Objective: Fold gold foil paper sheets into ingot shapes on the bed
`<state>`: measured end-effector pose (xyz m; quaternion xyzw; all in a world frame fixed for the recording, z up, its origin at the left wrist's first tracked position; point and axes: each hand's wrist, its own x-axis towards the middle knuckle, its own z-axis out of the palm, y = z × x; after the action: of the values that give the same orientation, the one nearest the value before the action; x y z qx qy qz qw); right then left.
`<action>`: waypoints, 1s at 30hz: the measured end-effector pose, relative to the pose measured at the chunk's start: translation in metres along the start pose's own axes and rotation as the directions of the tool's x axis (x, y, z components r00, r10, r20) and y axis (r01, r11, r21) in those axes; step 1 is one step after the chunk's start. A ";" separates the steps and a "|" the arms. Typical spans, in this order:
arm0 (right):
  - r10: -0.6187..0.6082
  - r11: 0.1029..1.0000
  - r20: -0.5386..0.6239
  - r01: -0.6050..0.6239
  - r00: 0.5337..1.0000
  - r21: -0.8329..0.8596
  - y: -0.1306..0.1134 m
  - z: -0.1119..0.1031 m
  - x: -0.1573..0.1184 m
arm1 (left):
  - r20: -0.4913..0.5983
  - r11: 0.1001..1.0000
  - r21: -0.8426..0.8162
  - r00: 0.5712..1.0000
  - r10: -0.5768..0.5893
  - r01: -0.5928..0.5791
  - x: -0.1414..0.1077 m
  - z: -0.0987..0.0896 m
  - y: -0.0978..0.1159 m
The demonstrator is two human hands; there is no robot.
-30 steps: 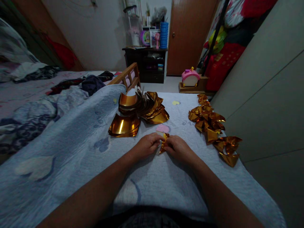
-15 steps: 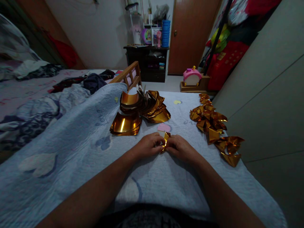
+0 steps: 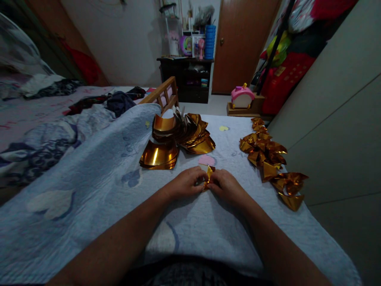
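Between my hands is a small piece of shiny gold foil paper, partly folded, with its lower part hidden by my fingers. My left hand pinches its left side, thumb and forefinger curled. My right hand grips the right side the same way, the fingertips of both hands close together. Ahead and slightly left lie fanned stacks of flat gold foil sheets. A row of folded gold foil pieces runs along the right side of the bed.
A blue quilted cover with heart shapes lies under everything. On the left, rumpled bedding and a wooden rail border it. A pale panel stands close on the right. Beyond the bed are a dark cabinet and a pink toy.
The view has shifted slightly, moving the scene a little to the right. Both hands keep their hold on the foil paper, whose folded edge has tilted slightly.
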<state>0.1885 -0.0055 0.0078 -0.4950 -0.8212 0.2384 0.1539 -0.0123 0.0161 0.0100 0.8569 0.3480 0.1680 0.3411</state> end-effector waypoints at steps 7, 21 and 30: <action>0.022 0.999 -0.001 -0.022 1.000 -0.045 0.000 0.002 0.001 | 0.008 1.000 -0.013 1.000 -0.008 0.008 -0.001 -0.003 0.005; 0.038 0.998 0.020 -0.037 0.999 -0.047 -0.003 0.000 0.001 | -0.020 0.998 0.007 0.998 -0.055 0.055 0.002 0.003 0.004; 0.027 1.000 0.011 -0.027 1.000 -0.008 0.000 0.002 0.002 | -0.017 0.998 0.006 0.998 -0.056 0.056 0.003 0.004 0.003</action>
<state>0.1869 -0.0046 0.0065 -0.5051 -0.8163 0.2401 0.1442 -0.0067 0.0148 0.0100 0.8464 0.3753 0.1646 0.3400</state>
